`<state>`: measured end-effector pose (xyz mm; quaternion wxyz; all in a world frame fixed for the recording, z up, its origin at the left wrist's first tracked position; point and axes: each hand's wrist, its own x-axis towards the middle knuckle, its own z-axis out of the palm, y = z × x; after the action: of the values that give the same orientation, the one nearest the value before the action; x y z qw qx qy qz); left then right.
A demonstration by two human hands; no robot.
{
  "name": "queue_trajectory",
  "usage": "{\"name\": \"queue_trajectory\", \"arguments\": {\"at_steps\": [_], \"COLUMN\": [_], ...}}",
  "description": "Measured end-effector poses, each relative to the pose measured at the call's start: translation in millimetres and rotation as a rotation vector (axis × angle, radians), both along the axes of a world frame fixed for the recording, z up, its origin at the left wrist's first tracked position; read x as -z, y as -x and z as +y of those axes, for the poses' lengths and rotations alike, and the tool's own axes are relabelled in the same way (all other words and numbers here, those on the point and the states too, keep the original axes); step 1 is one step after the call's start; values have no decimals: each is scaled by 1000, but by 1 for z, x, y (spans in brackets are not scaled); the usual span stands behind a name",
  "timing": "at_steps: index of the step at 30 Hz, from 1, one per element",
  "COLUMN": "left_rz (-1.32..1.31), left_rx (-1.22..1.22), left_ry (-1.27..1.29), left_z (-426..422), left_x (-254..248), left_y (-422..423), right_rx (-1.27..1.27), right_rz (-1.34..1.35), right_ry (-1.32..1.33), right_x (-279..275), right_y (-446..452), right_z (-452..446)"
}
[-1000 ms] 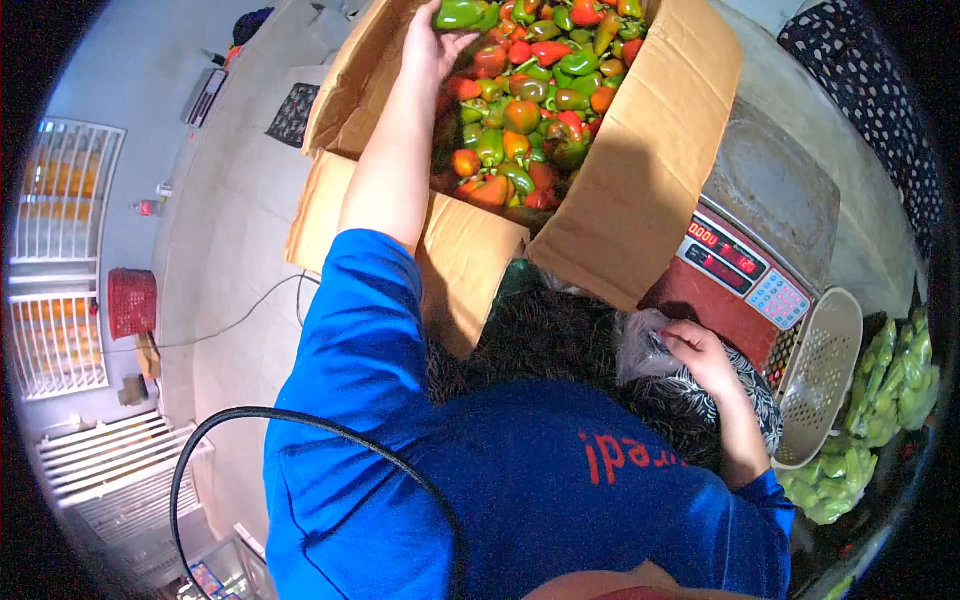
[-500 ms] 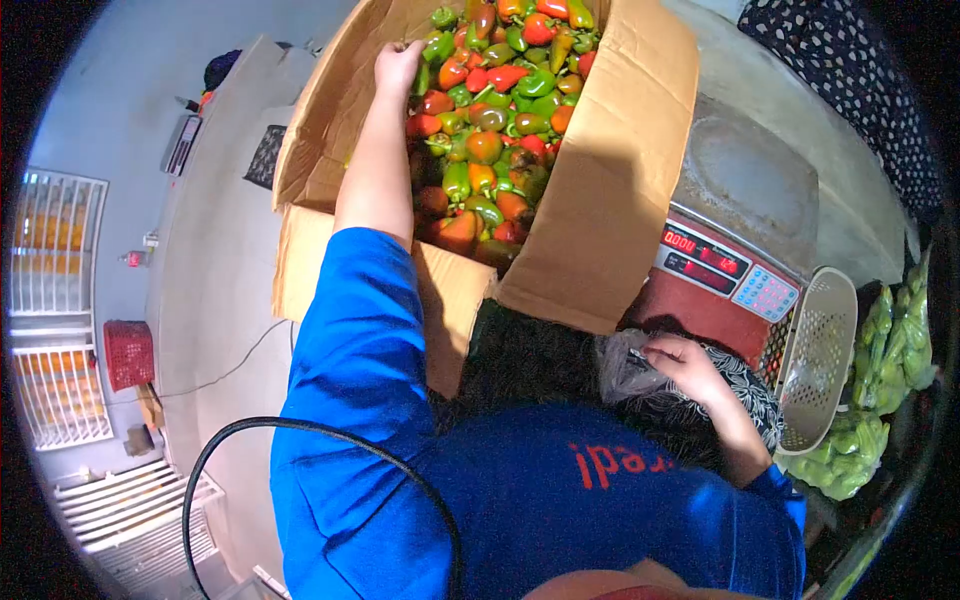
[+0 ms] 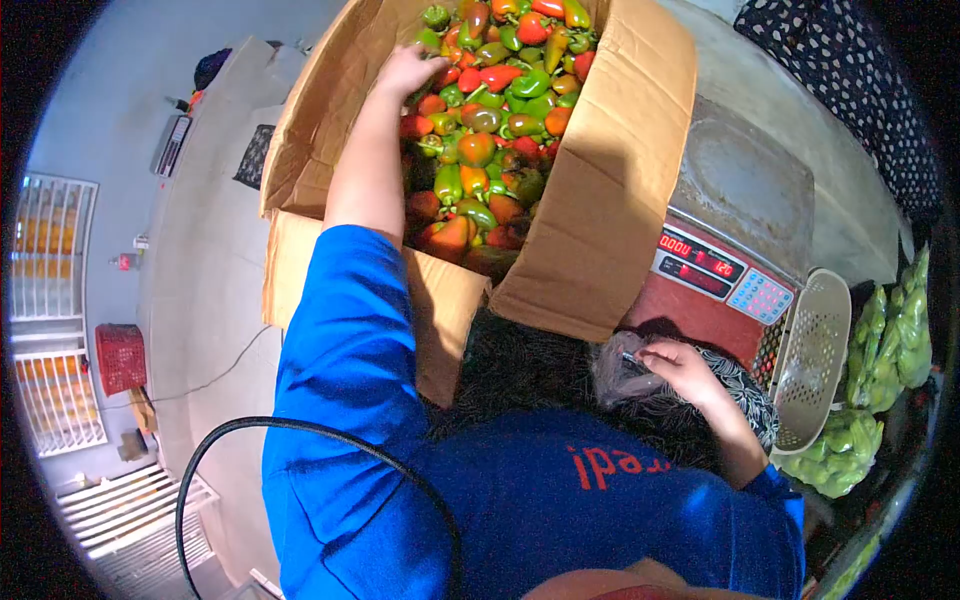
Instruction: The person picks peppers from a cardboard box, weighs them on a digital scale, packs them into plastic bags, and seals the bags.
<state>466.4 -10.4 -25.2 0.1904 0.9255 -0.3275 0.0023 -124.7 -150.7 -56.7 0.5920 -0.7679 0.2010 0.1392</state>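
Note:
Peppers in green, red and orange fill a large open cardboard box. My left hand is inside the box at its left side, over the peppers, fingers stretched toward them and partly out of sight. No pepper shows plainly in its grip. Low on the right, my right hand pinches a thin clear plastic bag in front of my body. The bag hangs crumpled and its inside is hard to make out.
Right of the box stands a weighing scale with lit red digits and a metal pan. Beside it are a beige perforated basket and bagged green vegetables. A black cable loops across my left side. A red crate is far left.
My left hand has moved slightly right and down over the peppers, its fingers reaching out from a more closed shape. My right hand stays nearly in place with the plastic bag.

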Motion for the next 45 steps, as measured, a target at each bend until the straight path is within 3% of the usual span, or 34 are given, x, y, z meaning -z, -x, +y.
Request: {"name": "queue_trajectory", "arguments": {"at_steps": [8, 15, 19, 23, 26, 40, 43, 45], "left_rz": [8, 112, -122, -158, -40, 81, 160, 249], "left_rx": [-61, -132, -120, -86, -50, -34, -49, -40], "left_ry": [-361, -335, -43, -192, -319, -496, -404, -89], "left_z": [-26, -26, -9, -14, -22, -28, -26, -15], "left_x": [3, -4, -9, -8, -2, -14, -16, -19], "left_y": [-5, -8, 34, 33, 13, 5, 6, 16], "right_rx": [7, 50, 6, -80, -120, -74, -26, 14], "right_rz": [48, 30, 6, -30, -112, -68, -34, -13], "right_ry": [-57, -99, -37, 71, 161, 97, 45, 4], "right_x": [-2, 1, -3, 2, 7, 8, 12, 14], "right_y": [-4, -5, -7, -1, 4, -3, -4, -2], "right_z": [2, 1, 1, -2, -1, 2, 0, -2]}}
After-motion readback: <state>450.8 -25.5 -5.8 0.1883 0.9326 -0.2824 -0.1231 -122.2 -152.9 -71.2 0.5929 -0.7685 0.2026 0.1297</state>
